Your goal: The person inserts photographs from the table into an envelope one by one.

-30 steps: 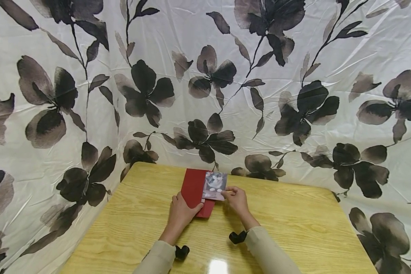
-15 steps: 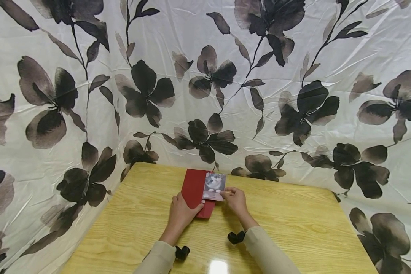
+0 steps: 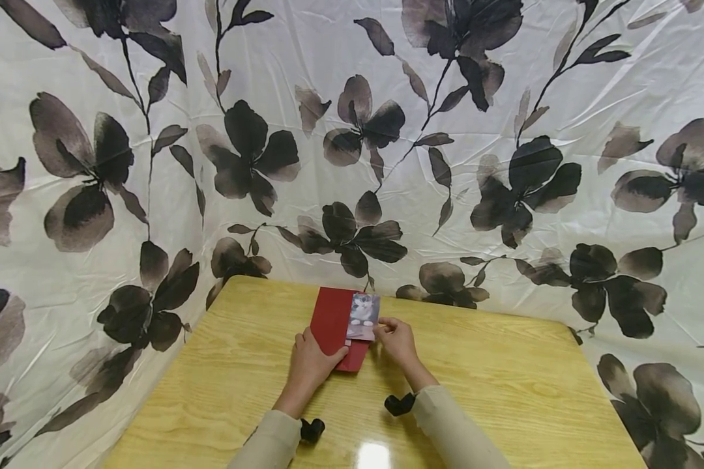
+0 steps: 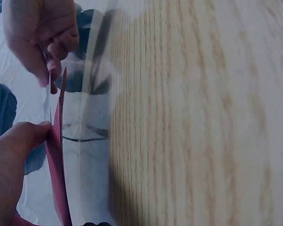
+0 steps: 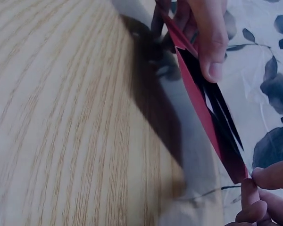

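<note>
A red paper envelope (image 3: 330, 316) is held up off the table in my left hand (image 3: 312, 361), whose thumb lies on its near face. In the right wrist view the mouth of the envelope (image 5: 198, 101) gapes, its inside dark. A printed cat photo (image 3: 364, 316) sits with its left part hidden in the envelope and the rest sticking out to the right. My right hand (image 3: 397, 340) pinches the photo's lower right edge between thumb and fingers. From the left wrist, envelope (image 4: 55, 155) and photo appear nearly edge-on.
A light wood-grain table (image 3: 493, 378) lies beneath both hands. White cloth with dark flowers (image 3: 352, 241) hangs behind and to the sides. Black wrist devices (image 3: 312, 431) sit at both sleeves.
The photo has slid a little left, so less of it sticks out of the envelope. My right hand has moved left with it; the left hand has stayed in place.
</note>
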Available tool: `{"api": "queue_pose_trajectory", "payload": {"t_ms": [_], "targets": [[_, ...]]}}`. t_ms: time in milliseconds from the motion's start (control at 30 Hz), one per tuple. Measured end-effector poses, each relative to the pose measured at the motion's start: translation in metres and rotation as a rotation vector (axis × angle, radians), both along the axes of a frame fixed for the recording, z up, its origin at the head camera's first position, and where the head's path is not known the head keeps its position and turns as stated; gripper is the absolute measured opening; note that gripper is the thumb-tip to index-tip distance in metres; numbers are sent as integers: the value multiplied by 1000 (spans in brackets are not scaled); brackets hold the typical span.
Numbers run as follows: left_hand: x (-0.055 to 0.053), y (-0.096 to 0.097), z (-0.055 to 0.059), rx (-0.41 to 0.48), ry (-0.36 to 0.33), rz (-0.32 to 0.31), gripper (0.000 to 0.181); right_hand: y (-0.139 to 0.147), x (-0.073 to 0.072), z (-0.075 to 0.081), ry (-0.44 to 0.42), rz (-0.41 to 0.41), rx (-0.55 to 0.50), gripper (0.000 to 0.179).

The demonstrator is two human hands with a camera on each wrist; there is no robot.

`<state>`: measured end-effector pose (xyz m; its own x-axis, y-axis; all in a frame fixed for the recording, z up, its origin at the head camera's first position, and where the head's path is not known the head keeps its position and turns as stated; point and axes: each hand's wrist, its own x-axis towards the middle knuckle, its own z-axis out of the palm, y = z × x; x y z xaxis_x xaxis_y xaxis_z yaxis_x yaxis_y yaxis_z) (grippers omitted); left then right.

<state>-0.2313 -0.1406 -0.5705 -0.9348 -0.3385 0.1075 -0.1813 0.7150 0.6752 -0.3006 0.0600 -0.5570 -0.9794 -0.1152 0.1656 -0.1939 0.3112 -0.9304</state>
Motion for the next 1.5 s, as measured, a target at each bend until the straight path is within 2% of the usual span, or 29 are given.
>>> {"api": "queue_pose_trajectory", "payload": {"t_ms": [133,267,533,900,1500], "targets": [[-1,0,0,0,9,-9,99,-7,-3,-1,-71,-22,13,32],[-1,0,0,4,13,-12,100,-15,-5,-3,-92,-28,18,34],[1,0,1,6,12,-8,100,-27,-4,-5,-89,-39,49,34],[1,0,0,-1,43,-23,98,-37,-2,-4,-17,-27,104,30],[1,3,2,-32,59,-40,93,-52,-3,-7,8,-74,276,29]]}}
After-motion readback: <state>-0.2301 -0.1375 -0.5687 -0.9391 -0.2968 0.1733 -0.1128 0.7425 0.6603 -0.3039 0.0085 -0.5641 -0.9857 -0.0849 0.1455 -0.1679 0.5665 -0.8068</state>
